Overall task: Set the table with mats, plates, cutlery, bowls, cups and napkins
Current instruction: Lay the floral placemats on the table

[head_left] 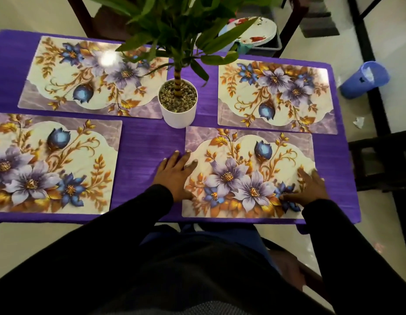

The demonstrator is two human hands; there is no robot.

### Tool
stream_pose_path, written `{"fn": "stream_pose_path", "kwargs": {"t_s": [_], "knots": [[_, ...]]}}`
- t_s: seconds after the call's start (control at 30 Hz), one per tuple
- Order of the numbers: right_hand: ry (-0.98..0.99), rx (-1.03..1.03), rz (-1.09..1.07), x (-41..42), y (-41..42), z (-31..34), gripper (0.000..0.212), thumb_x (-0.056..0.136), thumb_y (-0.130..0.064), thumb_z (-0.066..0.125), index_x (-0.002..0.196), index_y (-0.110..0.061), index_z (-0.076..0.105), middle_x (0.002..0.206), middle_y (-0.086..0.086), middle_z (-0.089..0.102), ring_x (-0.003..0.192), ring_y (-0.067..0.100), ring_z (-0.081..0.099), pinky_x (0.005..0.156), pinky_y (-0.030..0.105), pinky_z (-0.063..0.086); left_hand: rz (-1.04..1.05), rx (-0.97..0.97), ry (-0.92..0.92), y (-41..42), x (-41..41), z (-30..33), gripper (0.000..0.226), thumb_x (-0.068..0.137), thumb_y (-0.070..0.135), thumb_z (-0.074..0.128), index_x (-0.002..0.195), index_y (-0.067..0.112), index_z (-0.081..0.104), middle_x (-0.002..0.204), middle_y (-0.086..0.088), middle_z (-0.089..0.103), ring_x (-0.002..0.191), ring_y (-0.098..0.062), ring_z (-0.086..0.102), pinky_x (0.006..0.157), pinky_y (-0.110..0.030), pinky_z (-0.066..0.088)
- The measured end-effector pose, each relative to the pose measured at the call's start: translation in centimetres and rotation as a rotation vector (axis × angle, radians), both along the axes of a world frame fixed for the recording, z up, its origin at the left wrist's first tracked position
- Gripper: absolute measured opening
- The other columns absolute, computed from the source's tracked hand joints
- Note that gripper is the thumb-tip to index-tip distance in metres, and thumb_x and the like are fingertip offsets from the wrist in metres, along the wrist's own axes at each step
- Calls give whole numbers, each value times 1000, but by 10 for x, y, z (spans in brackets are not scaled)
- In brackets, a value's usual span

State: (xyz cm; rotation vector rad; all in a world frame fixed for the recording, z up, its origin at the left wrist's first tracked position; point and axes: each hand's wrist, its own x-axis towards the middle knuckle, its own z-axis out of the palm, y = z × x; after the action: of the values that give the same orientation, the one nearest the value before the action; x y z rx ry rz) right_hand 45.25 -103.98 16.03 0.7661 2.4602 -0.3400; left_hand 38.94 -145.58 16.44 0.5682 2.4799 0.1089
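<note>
Near-right placemat (pixel 247 176) looks thin, stiff, slick: left hand (pixel 174 176) and right hand (pixel 308 187) lie flat, fingers spread, on its side edges.

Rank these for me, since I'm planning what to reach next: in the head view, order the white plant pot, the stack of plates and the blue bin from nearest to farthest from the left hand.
Measured from the left hand, which lies flat on the near right mat's left edge:
1. White plant pot, at the table's middle, just beyond the hand.
2. Stack of plates, past the table's far edge, behind the leaves.
3. Blue bin, on the floor, off to the right.
</note>
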Motion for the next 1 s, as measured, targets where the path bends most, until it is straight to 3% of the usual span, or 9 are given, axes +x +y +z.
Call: {"fn": "stream_pose_path", "kwargs": {"t_s": [0.17, 0.47, 1.0], "knots": [[-53, 7, 14, -4, 1, -3, 128, 60, -53, 90, 159, -27, 13, 166, 12, -3, 149, 44, 6, 121, 53, 18, -2, -38, -10, 4, -3, -1, 114, 76, 75, 66, 160, 38, -1, 169, 4, -14, 154, -31, -15, 123, -54, 4], [-70, 7, -13, -2, 12, -7, 130, 59, -52, 91, 159, -26, 12, 165, 13, -2, 150, 42, 6, 121, 51, 18, 3, -84, -13, 15, -3, -3, 115, 74, 78, 65, 158, 41, -3, 168, 6, -15, 153, -38, -12, 121, -61, 7], [-98, -2, -31, -4, 4, -4, 122, 68, -49, 87, 159, -25, 10, 165, 15, -7, 151, 43, 0, 121, 52, 16, 51, -67, -53, 13, -9, 0, 119, 69, 75, 73, 158, 42, 1, 168, 9, -12, 154, -33, -9, 121, -60, 15]]}}
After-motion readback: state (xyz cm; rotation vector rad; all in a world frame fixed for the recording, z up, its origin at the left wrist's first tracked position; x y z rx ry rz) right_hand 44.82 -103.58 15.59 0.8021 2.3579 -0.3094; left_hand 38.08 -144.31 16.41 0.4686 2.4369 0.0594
